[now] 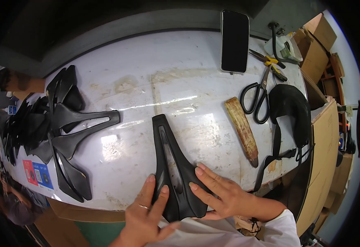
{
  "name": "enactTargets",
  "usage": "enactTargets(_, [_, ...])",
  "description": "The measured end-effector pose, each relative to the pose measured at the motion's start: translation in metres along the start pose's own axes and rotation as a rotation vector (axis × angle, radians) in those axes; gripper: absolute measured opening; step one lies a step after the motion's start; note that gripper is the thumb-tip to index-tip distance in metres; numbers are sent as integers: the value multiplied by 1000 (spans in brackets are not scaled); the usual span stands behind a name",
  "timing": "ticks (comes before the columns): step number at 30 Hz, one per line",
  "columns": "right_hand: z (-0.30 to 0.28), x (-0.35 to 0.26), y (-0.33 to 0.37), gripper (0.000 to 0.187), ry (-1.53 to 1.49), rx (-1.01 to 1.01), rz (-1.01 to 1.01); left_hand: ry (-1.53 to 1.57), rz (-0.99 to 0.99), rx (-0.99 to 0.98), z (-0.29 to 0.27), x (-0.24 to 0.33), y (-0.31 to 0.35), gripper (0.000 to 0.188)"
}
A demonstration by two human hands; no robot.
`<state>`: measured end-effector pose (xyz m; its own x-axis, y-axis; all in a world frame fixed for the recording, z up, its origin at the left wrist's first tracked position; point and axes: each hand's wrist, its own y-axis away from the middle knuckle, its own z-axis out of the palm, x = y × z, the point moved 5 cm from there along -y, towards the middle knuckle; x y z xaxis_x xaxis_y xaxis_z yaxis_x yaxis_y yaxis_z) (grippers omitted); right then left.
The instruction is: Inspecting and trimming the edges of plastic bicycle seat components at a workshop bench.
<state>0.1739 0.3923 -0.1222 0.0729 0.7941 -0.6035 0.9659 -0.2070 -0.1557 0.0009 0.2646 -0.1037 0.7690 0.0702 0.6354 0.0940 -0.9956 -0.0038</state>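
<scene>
Left hand [147,218] and right hand [226,198], both spread, rest on one black saddle [185,166], one phone [234,42] lying beyond.

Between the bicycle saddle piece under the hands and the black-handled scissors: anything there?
Yes, in the head view: a worn, tapered brown bar lies on the tabletop between the bicycle saddle piece and the black-handled scissors.
</scene>
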Motion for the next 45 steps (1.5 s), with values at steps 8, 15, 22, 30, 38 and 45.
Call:
enactTargets(8, [-15, -25, 19, 54, -212, 50, -188, 1368, -714, 58, 7, -47, 2, 29])
enactTargets(15, [-22, -38, 23, 49, -102, 27, -213, 1533, -570, -25, 13, -27, 7, 23])
enactTargets(22, [-22, -45, 26, 52, -103, -65, -228, 1373, -564, -297, 13, -20, 27, 27])
enactTargets(30, [25, -10, 20, 43, -1583, -17, 736, 1266, -591, -607, 20, 8, 27, 26])
enactTargets(38, [36, -14, 3, 23, -1715, -90, 790, 1070, -404, -744, 12, 20, 8, 34])
enactTargets(45, [40, -3, 25, 26, -1393, -125, 445, 962, -340, -772, 11, 21, 10, 34])
